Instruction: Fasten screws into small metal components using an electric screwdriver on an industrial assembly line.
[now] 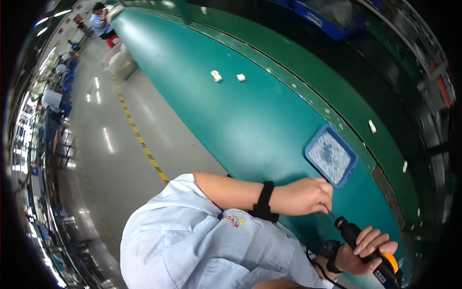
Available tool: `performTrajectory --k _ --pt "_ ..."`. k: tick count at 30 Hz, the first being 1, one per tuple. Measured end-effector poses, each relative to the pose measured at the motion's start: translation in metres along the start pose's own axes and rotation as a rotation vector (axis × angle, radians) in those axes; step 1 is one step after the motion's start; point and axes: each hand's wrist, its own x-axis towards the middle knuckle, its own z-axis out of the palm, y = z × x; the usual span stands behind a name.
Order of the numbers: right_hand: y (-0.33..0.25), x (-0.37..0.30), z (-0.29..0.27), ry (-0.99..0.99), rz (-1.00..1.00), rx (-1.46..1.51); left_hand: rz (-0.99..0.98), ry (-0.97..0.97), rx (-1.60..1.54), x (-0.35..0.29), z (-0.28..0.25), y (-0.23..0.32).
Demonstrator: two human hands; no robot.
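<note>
My right hand (366, 251) is wrapped round a black electric screwdriver (350, 231) with an orange patch, its cable trailing down past my wrist. The thin bit (332, 215) points up and left to the fingertips of my left hand (306, 196). Those left fingers are pinched together at the bit's end; what is between them is too small or hidden to make out. Just beyond my left hand, a blue tray (352, 169) holds many small silvery pieces, perhaps screws. Its near corner is almost at my left knuckles.
The green worktop (250, 130) runs to the far left. Small white parts (241, 77) lie on it, and another white piece (372, 126) sits on the strip beyond the ledge. Blue bins (332, 21) stand at the back. A person (100, 23) is at the bench's far end.
</note>
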Motion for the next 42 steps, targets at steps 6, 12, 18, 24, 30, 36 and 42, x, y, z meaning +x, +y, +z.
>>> performTrajectory --k 6,12,18,24,30,36,42 --pt "0.008 0.009 -0.004 -0.200 -0.028 0.049 -0.074 -0.036 0.112 -0.002 0.002 -0.002" --pt "0.015 0.008 -0.021 -0.265 0.003 -0.058 -0.082 -0.050 0.079 0.005 -0.001 -0.010" --pt "0.024 0.009 -0.026 -0.240 0.008 -0.149 -0.462 -0.006 -0.095 0.003 0.007 -0.025" --pt "0.035 0.013 -0.024 -0.225 0.024 -0.229 -0.440 -0.022 -0.185 -0.006 0.018 -0.049" --pt "0.043 0.011 -0.010 -0.137 0.154 -0.328 -0.520 0.007 -0.237 -0.004 0.020 -0.049" --pt "0.056 0.008 -0.003 -0.057 0.219 -0.442 -0.512 0.023 -0.251 -0.004 0.019 -0.049" --pt "0.062 0.011 -0.003 -0.094 0.229 -0.442 -0.508 0.005 -0.212 -0.004 0.018 -0.050"
